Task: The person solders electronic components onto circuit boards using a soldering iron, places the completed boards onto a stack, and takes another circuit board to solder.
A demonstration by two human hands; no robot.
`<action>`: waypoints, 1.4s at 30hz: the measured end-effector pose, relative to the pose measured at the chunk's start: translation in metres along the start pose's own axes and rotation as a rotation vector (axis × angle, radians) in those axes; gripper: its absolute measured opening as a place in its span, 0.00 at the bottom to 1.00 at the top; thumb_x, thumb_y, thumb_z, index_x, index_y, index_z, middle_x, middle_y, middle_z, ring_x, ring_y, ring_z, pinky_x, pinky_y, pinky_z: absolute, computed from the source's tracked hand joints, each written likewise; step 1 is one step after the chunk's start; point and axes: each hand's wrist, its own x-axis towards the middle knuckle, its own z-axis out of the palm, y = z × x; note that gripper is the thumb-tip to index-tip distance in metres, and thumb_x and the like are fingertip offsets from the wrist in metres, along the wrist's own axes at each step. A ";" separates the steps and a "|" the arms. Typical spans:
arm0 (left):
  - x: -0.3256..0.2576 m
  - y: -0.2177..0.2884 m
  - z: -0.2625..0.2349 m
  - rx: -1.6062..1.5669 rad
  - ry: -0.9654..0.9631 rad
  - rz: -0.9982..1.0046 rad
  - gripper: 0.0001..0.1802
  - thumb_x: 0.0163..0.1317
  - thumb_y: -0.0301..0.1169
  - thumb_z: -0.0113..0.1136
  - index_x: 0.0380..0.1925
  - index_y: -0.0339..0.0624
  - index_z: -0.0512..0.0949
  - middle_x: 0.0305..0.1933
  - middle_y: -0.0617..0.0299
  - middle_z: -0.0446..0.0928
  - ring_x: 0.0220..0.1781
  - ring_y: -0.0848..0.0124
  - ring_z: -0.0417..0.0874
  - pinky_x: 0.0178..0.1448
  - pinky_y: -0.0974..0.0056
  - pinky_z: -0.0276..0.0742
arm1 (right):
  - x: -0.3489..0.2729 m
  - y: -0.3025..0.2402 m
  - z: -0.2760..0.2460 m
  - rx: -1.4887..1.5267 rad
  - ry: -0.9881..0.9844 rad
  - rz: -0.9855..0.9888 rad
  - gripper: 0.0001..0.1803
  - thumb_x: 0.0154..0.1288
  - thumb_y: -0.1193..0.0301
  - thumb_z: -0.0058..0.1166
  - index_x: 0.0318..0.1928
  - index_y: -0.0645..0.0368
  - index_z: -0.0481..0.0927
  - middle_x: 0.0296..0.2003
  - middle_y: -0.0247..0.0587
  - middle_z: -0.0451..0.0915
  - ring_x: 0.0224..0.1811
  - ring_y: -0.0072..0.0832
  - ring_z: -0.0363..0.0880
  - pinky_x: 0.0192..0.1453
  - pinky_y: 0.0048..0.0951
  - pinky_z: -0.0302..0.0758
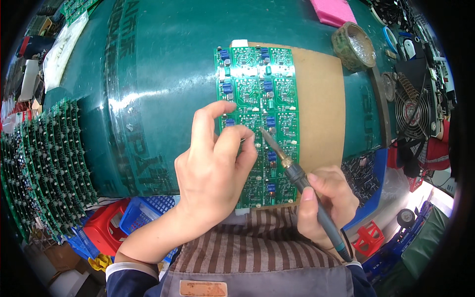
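Observation:
A green circuit board panel (246, 91), divided into several repeated units with blue and silver components, lies on a brown board (320, 106) in front of me. In my right hand (331, 200) is a soldering iron (296, 174), gripped like a pen. Its tip points up and left, at the middle of the panel, touching or just above it. My left hand (210, 163) is over the panel's left side, thumb and index finger pinched around what looks like a thin solder wire (242, 140), mostly hidden. Another finger reaches toward the panel's left edge.
Circuit boards (49, 163) stand in stacked rows at the left. A round tub (353, 47) and pink foam (334, 11) are at the far right. A metal fan guard (413, 116) stands beyond the table's right edge. A blue bin (366, 180) of small dark parts sits below it.

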 end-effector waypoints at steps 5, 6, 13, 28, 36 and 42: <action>0.001 0.003 -0.004 0.025 0.027 0.030 0.09 0.48 0.20 0.70 0.30 0.43 0.80 0.46 0.62 0.74 0.16 0.80 0.67 0.19 0.71 0.64 | 0.002 -0.003 -0.004 -0.005 -0.022 0.002 0.08 0.54 0.80 0.59 0.35 0.67 0.77 0.23 0.44 0.79 0.24 0.36 0.80 0.30 0.30 0.77; 0.001 0.002 -0.003 0.027 0.027 0.029 0.09 0.48 0.20 0.70 0.30 0.43 0.80 0.46 0.62 0.74 0.16 0.80 0.67 0.19 0.71 0.64 | 0.002 -0.003 -0.004 0.010 -0.031 0.005 0.08 0.54 0.81 0.59 0.35 0.67 0.77 0.23 0.44 0.79 0.24 0.36 0.80 0.30 0.30 0.77; 0.003 -0.003 -0.002 0.009 -0.016 0.015 0.09 0.49 0.21 0.71 0.30 0.42 0.83 0.43 0.62 0.75 0.17 0.79 0.68 0.22 0.69 0.66 | 0.003 -0.001 0.001 0.008 -0.009 0.008 0.08 0.53 0.81 0.59 0.36 0.67 0.77 0.23 0.45 0.79 0.23 0.36 0.80 0.29 0.30 0.77; -0.003 0.005 -0.023 -0.061 -0.110 0.010 0.08 0.53 0.18 0.66 0.34 0.39 0.80 0.41 0.58 0.77 0.20 0.74 0.70 0.25 0.67 0.69 | -0.017 -0.008 -0.017 0.008 0.033 -0.019 0.11 0.51 0.80 0.58 0.38 0.67 0.78 0.24 0.45 0.79 0.22 0.35 0.78 0.30 0.33 0.78; -0.033 0.004 -0.016 0.028 -0.132 0.083 0.10 0.50 0.22 0.67 0.32 0.40 0.77 0.46 0.59 0.76 0.20 0.68 0.80 0.21 0.64 0.75 | -0.035 -0.012 -0.014 -0.009 -0.010 -0.035 0.10 0.51 0.79 0.59 0.36 0.66 0.77 0.23 0.45 0.79 0.23 0.36 0.80 0.30 0.31 0.78; -0.034 0.007 -0.017 0.039 -0.094 0.103 0.08 0.50 0.22 0.68 0.30 0.41 0.78 0.45 0.61 0.76 0.19 0.71 0.79 0.20 0.66 0.74 | -0.035 -0.011 -0.011 0.003 0.001 -0.033 0.10 0.51 0.79 0.59 0.36 0.67 0.77 0.23 0.44 0.80 0.24 0.35 0.81 0.30 0.30 0.77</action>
